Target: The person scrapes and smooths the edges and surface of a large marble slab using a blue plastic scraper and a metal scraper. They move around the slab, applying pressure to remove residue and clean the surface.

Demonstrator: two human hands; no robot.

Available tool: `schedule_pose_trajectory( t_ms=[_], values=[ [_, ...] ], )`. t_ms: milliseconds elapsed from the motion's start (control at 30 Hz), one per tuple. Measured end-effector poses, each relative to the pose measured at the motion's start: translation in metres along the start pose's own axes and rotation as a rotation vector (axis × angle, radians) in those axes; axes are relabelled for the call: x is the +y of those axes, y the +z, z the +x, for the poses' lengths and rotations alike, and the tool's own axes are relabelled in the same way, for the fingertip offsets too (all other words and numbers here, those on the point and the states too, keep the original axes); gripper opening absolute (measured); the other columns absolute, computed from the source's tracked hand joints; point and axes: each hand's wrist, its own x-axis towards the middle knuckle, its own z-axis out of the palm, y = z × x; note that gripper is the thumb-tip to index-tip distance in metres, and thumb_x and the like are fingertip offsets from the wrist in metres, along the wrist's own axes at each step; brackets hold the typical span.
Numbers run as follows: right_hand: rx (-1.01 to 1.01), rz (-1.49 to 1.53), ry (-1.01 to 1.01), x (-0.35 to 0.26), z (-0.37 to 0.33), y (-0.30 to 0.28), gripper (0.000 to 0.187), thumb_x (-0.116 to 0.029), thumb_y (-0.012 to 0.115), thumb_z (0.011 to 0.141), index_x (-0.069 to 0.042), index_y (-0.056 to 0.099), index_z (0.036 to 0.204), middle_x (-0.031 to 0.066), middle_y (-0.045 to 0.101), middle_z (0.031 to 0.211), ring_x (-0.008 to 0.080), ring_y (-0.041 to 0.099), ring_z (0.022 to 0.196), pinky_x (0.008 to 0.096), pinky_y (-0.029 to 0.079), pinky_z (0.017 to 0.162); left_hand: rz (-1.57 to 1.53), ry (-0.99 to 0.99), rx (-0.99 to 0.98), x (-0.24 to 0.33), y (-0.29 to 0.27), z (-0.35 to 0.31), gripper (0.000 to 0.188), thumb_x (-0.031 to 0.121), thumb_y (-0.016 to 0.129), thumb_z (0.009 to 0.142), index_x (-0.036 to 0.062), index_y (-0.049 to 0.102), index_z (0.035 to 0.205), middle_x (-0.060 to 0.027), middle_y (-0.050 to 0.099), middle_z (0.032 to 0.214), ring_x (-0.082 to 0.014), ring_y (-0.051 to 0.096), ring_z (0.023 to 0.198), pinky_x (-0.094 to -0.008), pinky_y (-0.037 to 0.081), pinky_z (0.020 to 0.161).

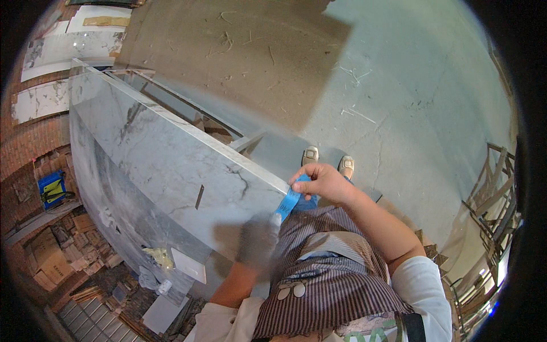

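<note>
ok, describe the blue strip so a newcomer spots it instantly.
Find the big marbled slab, then its corner nearest the striped apron. There the bare right hand pinches the blue strip. Bright, with dark markings, it stands out from the darker blue cloth behind.

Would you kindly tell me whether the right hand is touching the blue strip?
Touching: the head view shows the right hand pinching the blue strip at its upper end.
</note>
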Motion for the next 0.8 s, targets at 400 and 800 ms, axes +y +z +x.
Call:
schedule_pose_trajectory(
  t_ms=[400, 800],
  values=[
    [0.021, -0.124, -0.136, 0.008, 0.0, 0.001, 0.016, -0.016, 0.077, 0.083, -0.004, 0.067, 0.088, -0.0003, 0.065, 0.08, 0.0063, 0.054, 0.067, 0.0227, 0.045, 0.058, 0.279, 0.167, 0.107, 0.008, -0.011, -0.003, 0.032, 0.029, 0.051, 0.095, 0.0027, 0.055, 0.078, -0.0186, 0.055, 0.067, -0.0362, 0.057, 0.064, -0.0438, 0.046, 0.059],
    [0.023, -0.219, -0.188, 0.017, 0.006, -0.003, 0.017, -0.017, 0.076, 0.081, -0.005, 0.069, 0.09, 0.0028, 0.069, 0.091, 0.0119, 0.061, 0.082, 0.0266, 0.049, 0.075, 0.245, 0.16, 0.134, 0.001, -0.004, 0.001, 0.028, 0.026, 0.053, 0.094, 0.0032, 0.056, 0.078, -0.0194, 0.055, 0.067, -0.0352, 0.055, 0.058, -0.0443, 0.044, 0.057]
  ],
)
